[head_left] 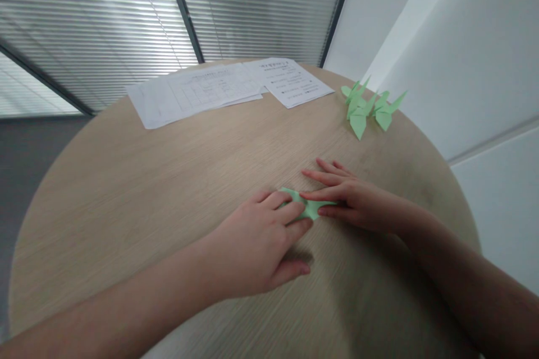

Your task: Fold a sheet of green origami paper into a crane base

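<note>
A small folded piece of green paper (pixel 312 209) lies on the round wooden table, partly covered by both hands. My left hand (pixel 269 235) rests over its left part, fingertips pressing down from above, fingers apart and thumb out to the side on the tabletop. From the right, my right hand (pixel 347 193) has the paper's right end between thumb and forefinger, with its other fingers stretched out above the table. How the paper is folded beneath my fingers is hidden.
Several folded green paper cranes (pixel 357 118) stand close together near the table's right far edge. Printed sheets (pixel 197 92) lie along the back of the table (pixel 126 190). Beyond are window blinds (pixel 261 5) and a white wall (pixel 463 56) at right.
</note>
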Demonstrator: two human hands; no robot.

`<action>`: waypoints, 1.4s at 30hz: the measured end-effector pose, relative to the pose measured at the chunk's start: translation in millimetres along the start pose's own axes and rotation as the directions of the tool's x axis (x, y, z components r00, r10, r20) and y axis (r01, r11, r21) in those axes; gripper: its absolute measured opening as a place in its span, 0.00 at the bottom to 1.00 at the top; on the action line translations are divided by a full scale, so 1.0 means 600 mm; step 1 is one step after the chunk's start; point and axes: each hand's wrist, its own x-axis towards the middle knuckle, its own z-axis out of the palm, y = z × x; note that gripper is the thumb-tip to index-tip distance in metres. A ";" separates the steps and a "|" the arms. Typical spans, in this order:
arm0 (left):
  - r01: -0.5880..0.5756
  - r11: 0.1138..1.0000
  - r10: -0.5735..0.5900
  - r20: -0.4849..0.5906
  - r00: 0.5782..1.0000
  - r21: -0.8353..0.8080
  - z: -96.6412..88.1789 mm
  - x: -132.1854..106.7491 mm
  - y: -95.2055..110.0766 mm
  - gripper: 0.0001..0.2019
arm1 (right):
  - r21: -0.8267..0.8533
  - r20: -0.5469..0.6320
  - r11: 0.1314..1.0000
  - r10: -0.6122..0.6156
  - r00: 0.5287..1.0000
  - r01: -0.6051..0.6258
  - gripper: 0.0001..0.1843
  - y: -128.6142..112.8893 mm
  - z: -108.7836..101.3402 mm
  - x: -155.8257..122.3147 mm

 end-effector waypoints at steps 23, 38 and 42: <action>0.429 0.895 -0.406 -0.176 0.897 0.121 -0.027 -0.016 -0.036 0.20 | -0.114 -0.032 0.990 0.086 0.996 -0.089 0.26 -0.021 0.018 0.018; 0.529 0.844 -0.534 -0.210 0.819 -0.084 0.012 -0.002 -0.077 0.16 | -0.084 -0.238 0.995 0.039 0.970 -0.060 0.14 -0.067 0.040 0.032; 0.537 0.841 -0.537 -0.204 0.818 -0.059 0.008 0.003 -0.075 0.17 | -0.028 -0.237 0.995 0.088 0.968 -0.097 0.06 -0.073 0.034 0.047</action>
